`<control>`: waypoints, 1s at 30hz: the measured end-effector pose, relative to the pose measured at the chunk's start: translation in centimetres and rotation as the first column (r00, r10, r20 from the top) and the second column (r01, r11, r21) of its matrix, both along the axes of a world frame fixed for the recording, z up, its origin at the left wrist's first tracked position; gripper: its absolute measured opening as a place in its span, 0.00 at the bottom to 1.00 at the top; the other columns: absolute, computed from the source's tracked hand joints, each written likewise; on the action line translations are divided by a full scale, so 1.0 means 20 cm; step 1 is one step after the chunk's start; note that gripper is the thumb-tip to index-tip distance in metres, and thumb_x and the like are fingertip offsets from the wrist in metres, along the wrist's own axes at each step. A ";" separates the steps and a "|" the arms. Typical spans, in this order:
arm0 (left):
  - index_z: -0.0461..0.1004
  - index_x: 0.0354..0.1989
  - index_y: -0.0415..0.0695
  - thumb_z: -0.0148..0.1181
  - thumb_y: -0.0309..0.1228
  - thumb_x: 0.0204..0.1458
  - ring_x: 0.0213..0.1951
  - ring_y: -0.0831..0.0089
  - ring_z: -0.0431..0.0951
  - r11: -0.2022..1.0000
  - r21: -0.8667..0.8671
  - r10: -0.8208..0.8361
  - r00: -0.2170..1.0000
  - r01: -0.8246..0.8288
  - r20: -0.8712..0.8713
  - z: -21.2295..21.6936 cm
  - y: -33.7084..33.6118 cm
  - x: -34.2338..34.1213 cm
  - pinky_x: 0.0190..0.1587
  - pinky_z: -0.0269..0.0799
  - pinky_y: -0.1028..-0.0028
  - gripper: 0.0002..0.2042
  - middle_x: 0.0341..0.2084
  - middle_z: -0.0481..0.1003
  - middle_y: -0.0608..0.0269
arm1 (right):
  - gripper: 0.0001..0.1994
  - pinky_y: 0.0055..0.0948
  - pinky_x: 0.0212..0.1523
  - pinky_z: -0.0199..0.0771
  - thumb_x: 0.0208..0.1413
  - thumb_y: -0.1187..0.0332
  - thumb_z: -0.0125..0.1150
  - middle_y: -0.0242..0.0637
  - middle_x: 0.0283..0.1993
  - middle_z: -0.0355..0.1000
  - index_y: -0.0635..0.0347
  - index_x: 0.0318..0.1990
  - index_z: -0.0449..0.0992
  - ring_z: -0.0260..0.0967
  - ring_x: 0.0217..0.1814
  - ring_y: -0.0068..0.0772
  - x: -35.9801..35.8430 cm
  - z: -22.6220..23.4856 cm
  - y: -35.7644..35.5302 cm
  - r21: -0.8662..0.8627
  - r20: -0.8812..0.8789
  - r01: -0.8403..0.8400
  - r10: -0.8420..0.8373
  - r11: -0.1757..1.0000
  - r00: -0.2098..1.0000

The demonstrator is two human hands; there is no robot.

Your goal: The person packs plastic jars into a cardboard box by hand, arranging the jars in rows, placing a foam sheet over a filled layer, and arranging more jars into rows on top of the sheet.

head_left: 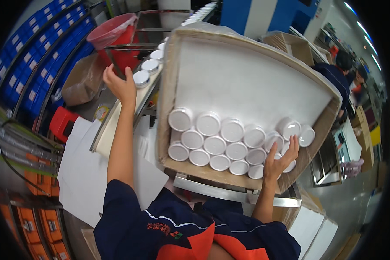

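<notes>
White, round, apparently plastic jar (141,78) sits just right of the parted fingers of the left hand (122,89), probably light, stiff and slick, best gripped round its side wall; right hand (278,167), fingers also apart, overlaps similar boxed jars (232,130), contact unclear.

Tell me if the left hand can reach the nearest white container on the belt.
Likely yes: the left hand is open and close beside the nearest white container, with nothing visible between them.
</notes>
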State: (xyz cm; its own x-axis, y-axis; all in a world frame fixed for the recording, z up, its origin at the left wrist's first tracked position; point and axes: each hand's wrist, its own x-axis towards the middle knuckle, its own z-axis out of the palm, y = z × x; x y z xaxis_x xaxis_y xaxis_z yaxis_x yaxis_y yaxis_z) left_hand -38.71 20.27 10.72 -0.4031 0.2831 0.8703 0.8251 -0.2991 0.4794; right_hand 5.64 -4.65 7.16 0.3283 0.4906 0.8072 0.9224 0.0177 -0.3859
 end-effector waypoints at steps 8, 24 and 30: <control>0.50 0.71 0.49 0.57 0.66 0.45 0.69 0.43 0.52 0.647 -0.752 0.037 0.990 -0.126 -0.134 -0.22 0.28 0.05 0.63 0.49 0.41 0.49 0.69 0.47 0.37 | 0.26 0.44 0.61 0.60 0.50 0.80 0.60 0.54 0.60 0.65 0.68 0.59 0.64 0.61 0.62 0.54 -0.39 0.03 0.04 -0.024 -0.023 -0.247 0.246 0.969 0.969; 0.65 0.62 0.45 0.62 0.57 0.48 0.58 0.65 0.69 0.434 -0.869 -0.025 0.961 -0.238 -0.276 -0.15 0.24 0.07 0.56 0.59 0.53 0.37 0.55 0.73 0.61 | 0.18 0.32 0.43 0.72 0.48 0.83 0.60 0.47 0.45 0.72 0.67 0.50 0.73 0.72 0.41 0.40 -0.82 0.20 0.16 0.003 -0.258 -0.697 0.674 0.717 0.692; 0.72 0.55 0.44 0.62 0.60 0.45 0.60 0.65 0.67 0.419 -0.876 0.000 0.965 -0.239 -0.263 -0.16 0.21 0.05 0.57 0.58 0.52 0.36 0.54 0.73 0.62 | 0.18 0.29 0.39 0.71 0.47 0.83 0.60 0.44 0.41 0.73 0.66 0.48 0.74 0.71 0.38 0.36 -0.87 0.25 0.05 0.003 -0.239 -0.771 0.749 0.637 0.618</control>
State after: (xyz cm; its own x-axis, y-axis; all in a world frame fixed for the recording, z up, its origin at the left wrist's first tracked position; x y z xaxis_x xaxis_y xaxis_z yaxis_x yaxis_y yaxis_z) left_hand -37.67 24.45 7.46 -0.3602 0.9090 0.2095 0.9204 0.3097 0.2386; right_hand -11.83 -3.62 12.06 -0.0505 0.7055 0.7069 0.4969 0.6317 -0.5950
